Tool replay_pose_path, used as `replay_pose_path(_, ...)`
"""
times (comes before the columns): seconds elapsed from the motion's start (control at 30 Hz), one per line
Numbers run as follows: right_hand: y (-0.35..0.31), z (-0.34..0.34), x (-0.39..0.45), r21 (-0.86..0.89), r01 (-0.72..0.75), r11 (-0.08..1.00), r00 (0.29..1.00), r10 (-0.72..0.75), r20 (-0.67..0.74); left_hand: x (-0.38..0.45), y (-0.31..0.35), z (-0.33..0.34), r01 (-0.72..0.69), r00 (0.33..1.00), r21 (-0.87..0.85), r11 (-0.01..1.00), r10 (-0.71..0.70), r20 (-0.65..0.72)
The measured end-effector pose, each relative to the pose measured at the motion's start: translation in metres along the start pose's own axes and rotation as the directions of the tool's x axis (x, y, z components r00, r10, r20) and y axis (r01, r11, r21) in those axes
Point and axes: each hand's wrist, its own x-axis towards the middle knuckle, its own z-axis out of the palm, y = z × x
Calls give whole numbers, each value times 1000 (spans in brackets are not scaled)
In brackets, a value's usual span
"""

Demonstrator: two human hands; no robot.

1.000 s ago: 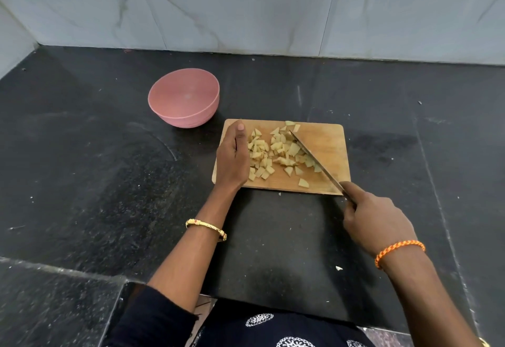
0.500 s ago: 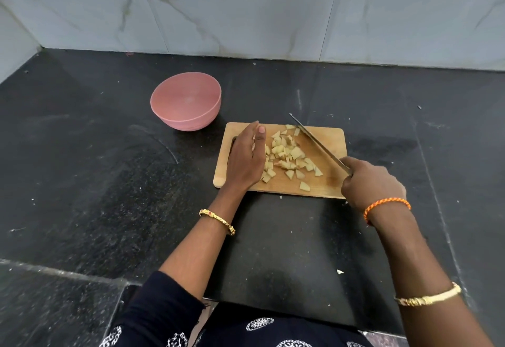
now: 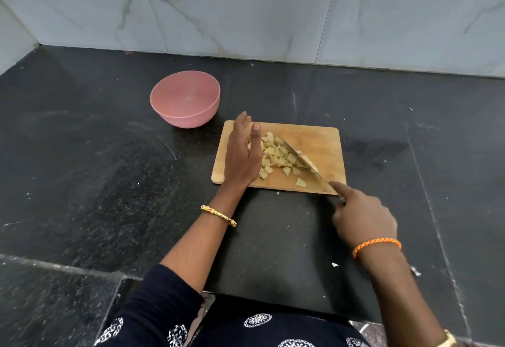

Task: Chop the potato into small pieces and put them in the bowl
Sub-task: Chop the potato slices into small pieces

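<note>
With the flat, ungripping left hand [image 3: 241, 155] walling potato pieces [image 3: 278, 155] against the right hand's [image 3: 363, 218] gripped knife [image 3: 303, 161] mid-frame, the blade could nick fingers or flick pieces off the board [image 3: 322, 139].

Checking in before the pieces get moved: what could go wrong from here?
1. The left hand stands open right against the potato pieces, with the knife in the right hand pushing from the other side; its fingers could get nicked.
2. One piece lies near the cutting board edge and may fall off.
3. The pink bowl sits off the board, so pieces may spill.
</note>
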Motion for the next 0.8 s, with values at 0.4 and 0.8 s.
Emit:
replay_pose_path(0.4,5,11,0,843,-416,341,808,-288,515,-39,61,2,263,961,-178,948,-240,139)
replay_pose_path(0.8,7,19,-7,836,-459,300,759,-357,545,11,55,-22,621,781,-625,473,-437,446)
